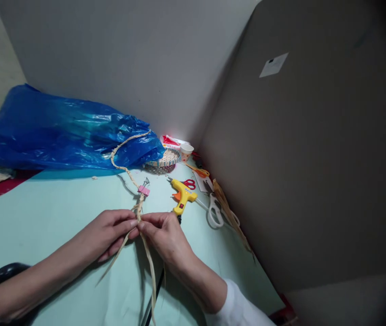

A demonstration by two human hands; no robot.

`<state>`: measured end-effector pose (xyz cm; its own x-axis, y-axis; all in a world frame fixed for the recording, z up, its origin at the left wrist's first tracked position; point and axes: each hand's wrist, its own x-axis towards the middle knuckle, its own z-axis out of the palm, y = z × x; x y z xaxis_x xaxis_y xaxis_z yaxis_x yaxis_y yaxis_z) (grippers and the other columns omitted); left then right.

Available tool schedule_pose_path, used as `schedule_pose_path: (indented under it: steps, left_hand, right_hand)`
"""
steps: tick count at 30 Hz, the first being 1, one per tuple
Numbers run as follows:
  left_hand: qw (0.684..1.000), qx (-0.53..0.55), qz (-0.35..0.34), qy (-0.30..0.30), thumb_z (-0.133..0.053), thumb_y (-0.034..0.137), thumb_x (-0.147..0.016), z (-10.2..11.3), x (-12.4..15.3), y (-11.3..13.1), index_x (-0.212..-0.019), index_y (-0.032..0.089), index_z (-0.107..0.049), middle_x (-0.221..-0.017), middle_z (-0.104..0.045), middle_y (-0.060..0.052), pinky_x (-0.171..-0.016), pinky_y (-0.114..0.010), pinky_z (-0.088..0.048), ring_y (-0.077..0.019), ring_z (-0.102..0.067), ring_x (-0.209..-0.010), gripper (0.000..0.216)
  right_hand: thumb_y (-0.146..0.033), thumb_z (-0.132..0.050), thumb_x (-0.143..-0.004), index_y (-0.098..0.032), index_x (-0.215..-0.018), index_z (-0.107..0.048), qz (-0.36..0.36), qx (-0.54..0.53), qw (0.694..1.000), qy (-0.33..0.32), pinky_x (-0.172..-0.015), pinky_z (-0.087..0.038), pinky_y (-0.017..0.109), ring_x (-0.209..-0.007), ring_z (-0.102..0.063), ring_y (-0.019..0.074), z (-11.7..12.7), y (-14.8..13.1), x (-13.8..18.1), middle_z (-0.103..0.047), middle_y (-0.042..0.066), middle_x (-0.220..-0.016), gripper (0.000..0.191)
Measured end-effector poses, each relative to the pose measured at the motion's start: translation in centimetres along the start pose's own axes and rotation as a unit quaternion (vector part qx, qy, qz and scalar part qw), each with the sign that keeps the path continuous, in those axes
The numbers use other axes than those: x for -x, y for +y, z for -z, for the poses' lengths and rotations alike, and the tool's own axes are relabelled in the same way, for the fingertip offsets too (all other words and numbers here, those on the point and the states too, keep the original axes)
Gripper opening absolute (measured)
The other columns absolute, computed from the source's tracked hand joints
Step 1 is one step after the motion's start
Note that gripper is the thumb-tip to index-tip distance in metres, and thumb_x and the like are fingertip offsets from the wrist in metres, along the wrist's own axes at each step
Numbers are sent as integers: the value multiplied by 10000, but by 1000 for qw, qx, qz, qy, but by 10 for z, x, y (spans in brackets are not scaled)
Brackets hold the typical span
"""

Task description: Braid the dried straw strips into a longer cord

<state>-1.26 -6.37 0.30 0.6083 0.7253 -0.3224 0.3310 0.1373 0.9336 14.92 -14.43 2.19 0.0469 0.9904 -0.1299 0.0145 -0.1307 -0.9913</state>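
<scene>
Both my hands pinch the near end of a straw braid [124, 168] over the pale green table [43, 208]. My left hand [109, 233] grips it from the left, my right hand [162, 235] from the right, fingertips almost touching. Loose straw strands [149, 267] hang down from my fingers toward me. A pink binder clip [143, 190] clamps the braid just beyond my hands. The braid's far part curves up onto a blue plastic bag [60, 131].
A yellow glue gun [182, 197] lies right of my hands, with white scissors [215, 213], red-handled scissors [189, 183] and straw strips [230, 213] by the brown board [297, 158]. A woven round tray [164, 160] and a paper cup [186, 151] stand at the back.
</scene>
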Motion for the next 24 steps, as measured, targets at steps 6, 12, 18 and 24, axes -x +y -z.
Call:
schedule_pose_path:
  steps: [6, 12, 18, 24]
  left_hand:
    - [998, 58, -7, -26, -834, 649, -674, 3, -5, -6, -678, 173, -660, -566, -531, 49, -456, -201, -209, -67, -332, -478, 506]
    - [993, 95, 32, -61, -816, 646, -762, 6, 3, 1, -727, 181, -687, -517, -306, 141, -430, -223, -63, -48, -99, -456, 484]
    - [997, 62, 35, -36, -777, 563, -755, 1, 0, -2, -679, 189, -681, -486, -340, 120, -431, -247, -87, -64, -137, -443, 393]
    - [999, -21, -8, 30, -751, 523, -684, -2, 1, -5, -624, 205, -607, -521, -452, 82, -523, -246, -203, -104, -318, -521, 354]
  right_hand:
    - [-86, -570, -924, -166, -707, -800, 40, 103, 994, -15, -701, -399, 220, -679, -541, 146, 2, 4, -4, -668, -12, -631, 326]
    - [-46, -551, -943, -168, -703, -721, 66, 156, 985, -18, -655, -387, 224, -642, -551, 133, 4, -2, 1, -654, -27, -649, 319]
    - [-113, -502, -1028, -161, -1002, -699, 76, 302, 950, -8, -824, -453, 293, -872, -707, 220, -3, -10, 14, -803, 75, -906, 204]
    - [-151, -526, -1012, -123, -1288, -562, 52, 428, 902, 0, -657, -362, 307, -832, -721, 259, -7, -15, 19, -795, 118, -941, 279]
